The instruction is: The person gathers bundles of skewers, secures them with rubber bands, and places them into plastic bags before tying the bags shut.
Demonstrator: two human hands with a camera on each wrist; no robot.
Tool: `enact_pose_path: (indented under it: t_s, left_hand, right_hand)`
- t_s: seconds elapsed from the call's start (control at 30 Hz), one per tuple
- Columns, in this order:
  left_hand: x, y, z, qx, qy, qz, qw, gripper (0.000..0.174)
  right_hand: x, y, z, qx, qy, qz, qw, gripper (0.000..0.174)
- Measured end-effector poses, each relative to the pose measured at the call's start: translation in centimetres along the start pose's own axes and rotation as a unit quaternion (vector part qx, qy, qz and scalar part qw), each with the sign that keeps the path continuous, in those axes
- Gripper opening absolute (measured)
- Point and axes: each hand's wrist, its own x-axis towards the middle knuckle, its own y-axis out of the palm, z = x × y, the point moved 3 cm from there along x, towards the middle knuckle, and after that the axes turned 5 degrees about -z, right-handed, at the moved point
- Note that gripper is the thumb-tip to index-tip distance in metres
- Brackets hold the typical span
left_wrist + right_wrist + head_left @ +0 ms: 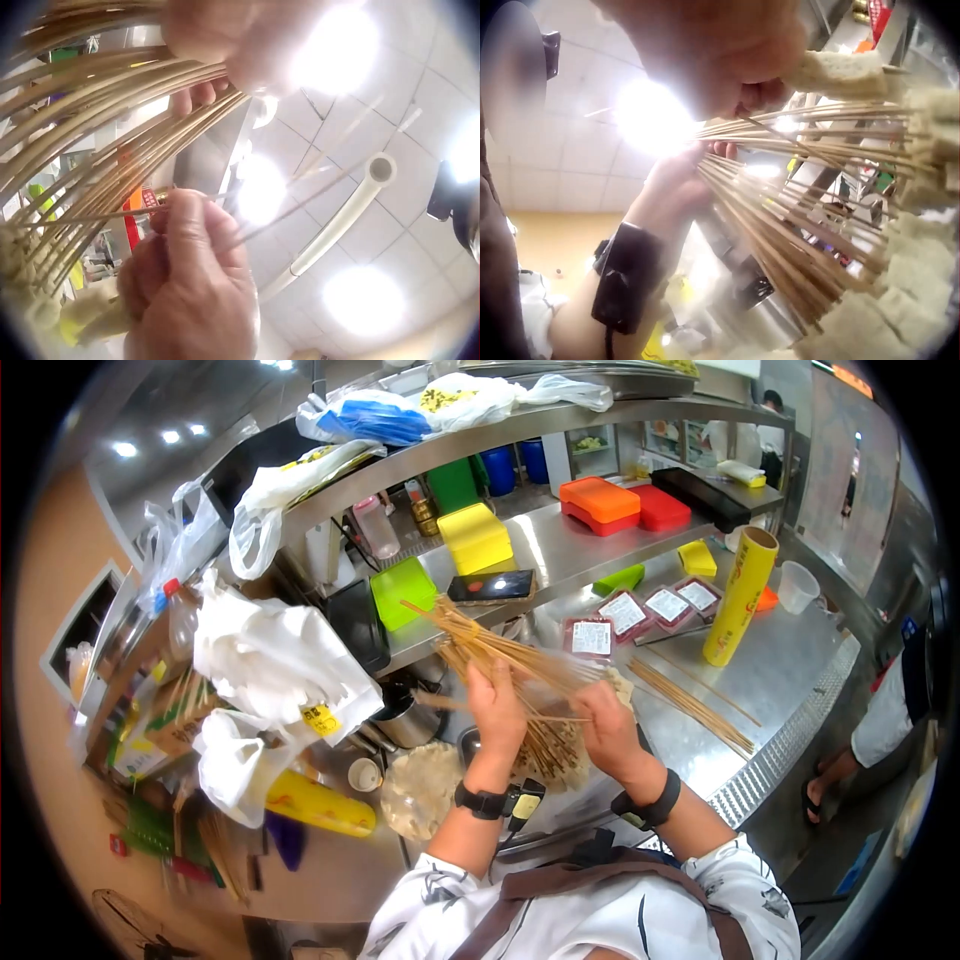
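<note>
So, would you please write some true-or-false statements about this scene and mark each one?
1. The left hand grips a bundle of wooden skewers. True.
2. The right hand is empty. False: it pinches a thin stick.
3. Pale food pieces sit at the skewers' far ends. True.
4. The phone stands upright. False: it lies flat on the steel shelf.
5. The packs with white labels are stacked in one pile. False: they lie side by side.
6. Each wrist wears a dark strap. True.
</note>
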Motion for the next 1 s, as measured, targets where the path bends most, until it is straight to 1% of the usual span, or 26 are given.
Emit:
enact_pose_path:
  t_s: [0.03,0.07,0.13,0.2,0.23,0.27,0.3,0.33,0.4,0.43,0.47,0.53,0.57,0.6,0.67,0.7,0.73,0.77,0.8,0.87,0.9,0.97,1.0]
  left_hand:
    - [-0.3,0.0,0.2,-0.002,-0.001,-0.004,1.000,0.015]
    - [-0.8,0.1,0.6,-0.003,-0.001,0.011,1.000,0.015]
    - [-1.9,0.7,1.2,-0.006,-0.004,0.044,0.999,0.019]
    - [-3.0,1.7,1.3,-0.036,-0.028,0.042,0.998,0.018]
    - [-3.5,2.0,1.8,-0.023,-0.023,0.057,0.998,0.019]
    - [-4.2,2.2,2.3,-0.008,-0.019,0.074,0.997,0.020]
    - [-4.4,2.3,2.8,0.021,-0.008,0.081,0.996,0.022]
    - [-4.8,2.3,3.1,0.021,-0.017,0.088,0.996,0.022]
    - [-4.8,2.4,2.1,0.104,0.014,0.066,0.992,0.023]
    - [-4.7,2.4,2.9,0.097,0.037,0.069,0.992,0.023]
    - [-4.8,2.4,2.8,0.098,0.026,0.077,0.992,0.023]
    - [-4.9,2.7,1.8,0.114,0.041,0.079,0.989,0.023]
    - [-5.0,2.9,2.2,0.090,0.018,0.085,0.992,0.023]
    - [-5.2,3.0,2.5,0.090,0.016,0.089,0.992,0.023]
    - [-5.2,3.2,2.8,0.080,-0.015,0.101,0.992,0.023]
    - [-5.0,3.2,2.7,0.079,-0.012,0.104,0.991,0.023]
    - [-4.9,3.2,2.5,0.094,-0.013,0.099,0.991,0.023]
    - [-4.9,3.0,2.4,0.109,-0.016,0.093,0.990,0.024]
    - [-4.8,2.7,2.7,0.110,-0.019,0.095,0.989,0.024]
    - [-4.3,1.9,3.4,0.111,-0.028,0.086,0.990,0.025]
    - [-4.3,1.7,3.3,0.101,-0.034,0.091,0.990,0.025]
    - [-4.5,1.8,2.7,0.090,-0.024,0.088,0.992,0.026]
    - [-4.6,1.8,2.4,0.079,-0.011,0.082,0.993,0.026]
  right_hand:
    - [0.2,-0.5,0.0,0.003,-0.041,-0.034,0.999,0.008]
    - [0.2,-0.7,-0.4,0.002,-0.041,-0.031,0.999,0.008]
    - [0.2,-1.6,-1.1,0.063,-0.018,-0.081,0.995,0.004]
    - [0.3,-2.6,-1.0,0.049,-0.024,-0.089,0.995,0.004]
    - [0.1,-3.1,-1.6,0.166,0.042,-0.097,0.980,0.004]
    - [-0.2,-3.6,-2.2,0.281,0.109,-0.106,0.948,0.005]
    - [0.3,-4.8,-1.5,0.270,0.121,-0.111,0.949,0.005]
    - [0.9,-5.9,-1.1,0.285,0.123,-0.133,0.941,0.005]
    - [2.0,-7.9,-0.4,0.299,0.118,-0.183,0.929,0.005]
    - [2.3,-8.9,-0.1,0.304,0.116,-0.194,0.925,0.005]
    - [2.4,-9.7,-0.1,0.309,0.111,-0.204,0.922,0.006]
    - [2.5,-9.9,-0.9,0.323,0.125,-0.212,0.914,0.005]
    - [2.3,-9.8,-1.0,0.343,0.129,-0.217,0.905,0.005]
    - [1.8,-9.0,-1.4,0.341,0.131,-0.220,0.905,0.005]
    - [0.6,-6.4,-2.6,0.299,0.102,-0.140,0.939,0.007]
    - [0.0,-6.0,-2.9,0.298,0.100,-0.144,0.938,0.007]
    - [-0.8,-5.3,-2.9,0.211,0.092,-0.087,0.969,0.009]
    - [-1.3,-4.9,-2.8,0.122,0.085,-0.027,0.988,0.010]
    - [-1.5,-5.0,-2.8,0.121,0.089,-0.028,0.988,0.010]
    - [-2.1,-4.9,-2.9,0.154,0.156,0.017,0.975,0.013]
    - [-2.3,-5.1,-3.0,0.153,0.160,0.016,0.975,0.013]
    - [-2.5,-5.8,-3.8,0.218,0.227,-0.036,0.948,0.015]
    - [-2.6,-6.0,-3.9,0.215,0.231,-0.038,0.948,0.015]
